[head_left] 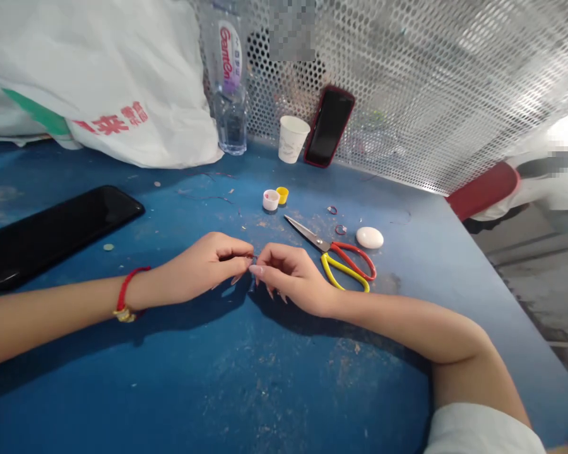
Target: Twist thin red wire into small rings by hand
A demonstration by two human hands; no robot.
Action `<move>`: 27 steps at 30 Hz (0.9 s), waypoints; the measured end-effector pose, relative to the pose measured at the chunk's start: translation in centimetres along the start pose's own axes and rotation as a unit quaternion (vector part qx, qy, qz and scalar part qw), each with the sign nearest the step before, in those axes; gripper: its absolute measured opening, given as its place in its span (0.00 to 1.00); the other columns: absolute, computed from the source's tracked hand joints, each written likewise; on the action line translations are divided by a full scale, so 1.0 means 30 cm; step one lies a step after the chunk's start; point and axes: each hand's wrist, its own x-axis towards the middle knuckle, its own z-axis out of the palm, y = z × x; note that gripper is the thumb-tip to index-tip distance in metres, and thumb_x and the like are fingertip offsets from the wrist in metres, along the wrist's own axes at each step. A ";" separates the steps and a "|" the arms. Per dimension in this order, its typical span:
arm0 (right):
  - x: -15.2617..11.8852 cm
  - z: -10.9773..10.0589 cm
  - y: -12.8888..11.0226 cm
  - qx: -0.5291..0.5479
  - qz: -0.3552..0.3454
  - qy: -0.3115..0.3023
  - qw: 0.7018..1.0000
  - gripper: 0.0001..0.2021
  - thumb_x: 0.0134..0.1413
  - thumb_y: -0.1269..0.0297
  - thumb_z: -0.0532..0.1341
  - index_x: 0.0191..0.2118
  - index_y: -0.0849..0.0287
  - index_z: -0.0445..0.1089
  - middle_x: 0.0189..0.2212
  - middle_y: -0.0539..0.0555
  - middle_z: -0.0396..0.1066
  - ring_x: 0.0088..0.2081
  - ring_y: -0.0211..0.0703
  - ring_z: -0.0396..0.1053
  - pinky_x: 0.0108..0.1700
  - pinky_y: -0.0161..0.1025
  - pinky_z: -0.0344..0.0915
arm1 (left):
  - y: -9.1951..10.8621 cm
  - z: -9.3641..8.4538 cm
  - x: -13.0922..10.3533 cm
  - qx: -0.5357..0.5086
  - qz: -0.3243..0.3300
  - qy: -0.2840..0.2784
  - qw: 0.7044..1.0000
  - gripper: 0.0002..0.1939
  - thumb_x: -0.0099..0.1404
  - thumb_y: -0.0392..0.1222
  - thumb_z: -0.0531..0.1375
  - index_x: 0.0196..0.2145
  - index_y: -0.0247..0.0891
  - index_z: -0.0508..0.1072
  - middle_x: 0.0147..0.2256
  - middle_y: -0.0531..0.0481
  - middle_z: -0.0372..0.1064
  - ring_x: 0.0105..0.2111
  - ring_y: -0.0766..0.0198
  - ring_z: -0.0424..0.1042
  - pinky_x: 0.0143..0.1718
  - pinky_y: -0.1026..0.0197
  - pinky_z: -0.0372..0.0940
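Observation:
My left hand and my right hand meet fingertip to fingertip above the blue table. Both hands pinch a thin dark reddish cord, mostly hidden by the fingers. A red bracelet with a gold charm circles my left wrist. Just right of my right hand lie scissors with one red and one yellow handle. Past the scissors, two small dark cord loops rest on the table near a white oval object.
Two small caps, one white and one yellow, stand ahead. A black phone lies left. Along the perforated metal screen are a white plastic bag, a bottle, a paper cup and a red-cased phone.

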 end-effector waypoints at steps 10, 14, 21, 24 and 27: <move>0.003 -0.017 0.017 0.022 -0.017 -0.001 1.000 0.19 0.62 0.47 0.71 0.35 0.58 0.69 0.23 0.43 0.66 0.22 0.31 0.62 0.24 0.30 0.60 | 0.031 0.070 -0.001 -0.024 -0.017 0.095 0.995 0.20 0.64 0.54 0.52 0.19 0.42 0.65 0.16 0.57 0.58 0.17 0.68 0.59 0.19 0.65 0.54; -0.002 -0.015 0.013 0.057 -0.032 -0.009 0.998 0.18 0.62 0.50 0.72 0.34 0.59 0.70 0.24 0.43 0.67 0.23 0.30 0.62 0.26 0.30 0.60 | 0.021 0.064 -0.010 -0.059 -0.042 0.072 0.995 0.20 0.64 0.55 0.54 0.20 0.41 0.64 0.16 0.58 0.57 0.17 0.69 0.56 0.18 0.66 0.53; -0.006 -0.020 -0.017 0.055 -0.002 -0.033 0.998 0.19 0.62 0.52 0.73 0.32 0.59 0.68 0.24 0.43 0.67 0.24 0.30 0.62 0.27 0.30 0.59 | 0.001 0.063 -0.036 -0.056 0.002 0.061 0.997 0.20 0.71 0.48 0.53 0.21 0.40 0.61 0.19 0.60 0.52 0.20 0.70 0.51 0.20 0.65 0.49; -0.005 -0.027 -0.027 0.045 0.013 -0.024 0.999 0.20 0.62 0.53 0.73 0.31 0.59 0.66 0.23 0.42 0.65 0.23 0.29 0.61 0.26 0.30 0.57 | -0.007 0.061 -0.037 -0.042 0.019 0.047 0.998 0.20 0.71 0.46 0.52 0.21 0.40 0.58 0.19 0.60 0.49 0.19 0.71 0.49 0.20 0.65 0.47; -0.006 -0.029 -0.032 0.032 0.026 -0.022 0.999 0.19 0.63 0.53 0.73 0.32 0.59 0.66 0.22 0.42 0.65 0.22 0.29 0.60 0.25 0.30 0.57 | -0.020 0.064 -0.036 -0.045 0.037 0.053 0.997 0.21 0.73 0.44 0.52 0.21 0.40 0.58 0.19 0.60 0.49 0.19 0.71 0.49 0.19 0.66 0.47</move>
